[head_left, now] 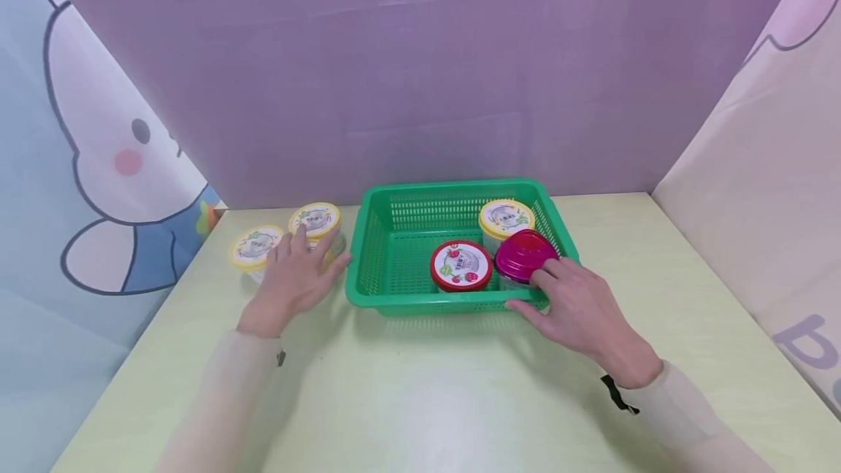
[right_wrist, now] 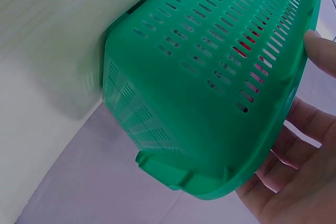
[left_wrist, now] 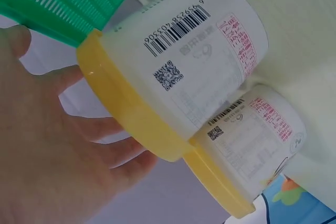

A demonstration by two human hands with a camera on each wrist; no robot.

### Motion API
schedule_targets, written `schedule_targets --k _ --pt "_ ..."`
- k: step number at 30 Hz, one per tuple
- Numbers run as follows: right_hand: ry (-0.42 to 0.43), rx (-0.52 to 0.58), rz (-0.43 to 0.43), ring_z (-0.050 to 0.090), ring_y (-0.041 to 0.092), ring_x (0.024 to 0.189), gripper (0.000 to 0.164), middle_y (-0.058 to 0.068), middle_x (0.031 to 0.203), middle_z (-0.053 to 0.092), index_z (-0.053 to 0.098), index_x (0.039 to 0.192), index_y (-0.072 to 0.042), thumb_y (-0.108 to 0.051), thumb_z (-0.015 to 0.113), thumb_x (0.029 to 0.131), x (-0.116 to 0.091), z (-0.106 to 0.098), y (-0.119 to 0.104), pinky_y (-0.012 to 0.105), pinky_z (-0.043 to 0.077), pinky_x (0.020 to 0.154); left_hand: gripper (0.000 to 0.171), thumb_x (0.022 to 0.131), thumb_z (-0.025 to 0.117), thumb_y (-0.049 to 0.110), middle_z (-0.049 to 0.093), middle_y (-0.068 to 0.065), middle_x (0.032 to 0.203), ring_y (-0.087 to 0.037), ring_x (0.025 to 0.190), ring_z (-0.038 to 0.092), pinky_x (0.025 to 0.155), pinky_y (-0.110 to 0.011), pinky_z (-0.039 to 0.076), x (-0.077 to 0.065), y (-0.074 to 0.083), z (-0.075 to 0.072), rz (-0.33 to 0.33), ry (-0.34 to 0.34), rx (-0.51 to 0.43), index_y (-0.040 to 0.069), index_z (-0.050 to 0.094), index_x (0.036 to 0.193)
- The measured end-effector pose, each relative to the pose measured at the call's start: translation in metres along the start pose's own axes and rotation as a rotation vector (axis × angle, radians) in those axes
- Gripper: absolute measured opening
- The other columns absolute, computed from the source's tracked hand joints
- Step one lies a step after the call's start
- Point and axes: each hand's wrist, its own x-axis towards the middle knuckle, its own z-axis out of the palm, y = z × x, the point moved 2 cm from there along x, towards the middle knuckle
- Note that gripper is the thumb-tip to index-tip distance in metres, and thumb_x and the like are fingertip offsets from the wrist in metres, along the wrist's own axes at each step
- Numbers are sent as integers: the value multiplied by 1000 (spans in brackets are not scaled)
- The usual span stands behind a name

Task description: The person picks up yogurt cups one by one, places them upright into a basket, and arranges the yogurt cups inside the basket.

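Note:
In the head view my left hand [head_left: 289,274] reaches over yellow-lidded tubs left of the basket, fingers spread. The left wrist view shows its fingertips right at the yellow lid of the nearest tub [left_wrist: 184,56], with a second tub [left_wrist: 247,140] beyond. My right hand [head_left: 581,305] is at the front right corner of the green basket [head_left: 394,301]. Its fingers reach over the rim onto the magenta lid of a tub [head_left: 523,254], while the thumb lies outside the rim. The right wrist view shows the fingers partly hidden behind the basket wall.
Inside the basket, a red-lidded tub [head_left: 461,266] and a yellow-lidded tub [head_left: 506,220] stand beside the magenta one. Two more yellow-lidded tubs, one far left [head_left: 256,245] and one behind my left fingers [head_left: 317,217], stand on the table. A purple backdrop [head_left: 434,79] rises behind.

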Motion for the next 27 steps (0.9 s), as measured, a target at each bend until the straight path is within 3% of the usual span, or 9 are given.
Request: schedule_targets --k 6,11,13,20,27 --pt "-19 -3 10 51 14 65 72 -2 73 54 63 75 -12 -76 36 94 -1 0 1 29 44 52 68 106 23 60 16 -38 158 -62 142 19 108 -76 15 3 -3 2 -24 -42 -11 21 26 163" --pt "-53 -13 23 52 15 67 50 -2 74 55 64 76 -12 -60 70 88 0 0 1 30 46 54 66 106 28 58 31 -37 150 -58 135 29 105 -75 21 4 -5 5 -37 -62 29 18 34 159" --pt "-59 -15 26 53 15 67 44 -2 74 56 64 77 -12 -53 77 83 0 0 1 31 46 55 63 107 31 55 35 -36 147 -57 133 32 103 -75 22 4 -6 5 -40 -63 45 18 37 157" --pt "-56 -18 26 52 16 67 57 -1 74 55 64 77 -11 -66 61 91 0 1 0 30 45 54 59 103 43 46 38 -37 143 -56 127 36 97 -78 27 3 -6 0 -37 -95 87 19 39 155" --pt "-96 -24 62 53 15 68 40 -2 75 56 65 78 -12 -48 84 77 1 -1 -1 32 47 56 63 100 45 45 35 -34 142 -52 123 34 92 -76 31 3 -8 -2 -41 -130 70 19 38 157"
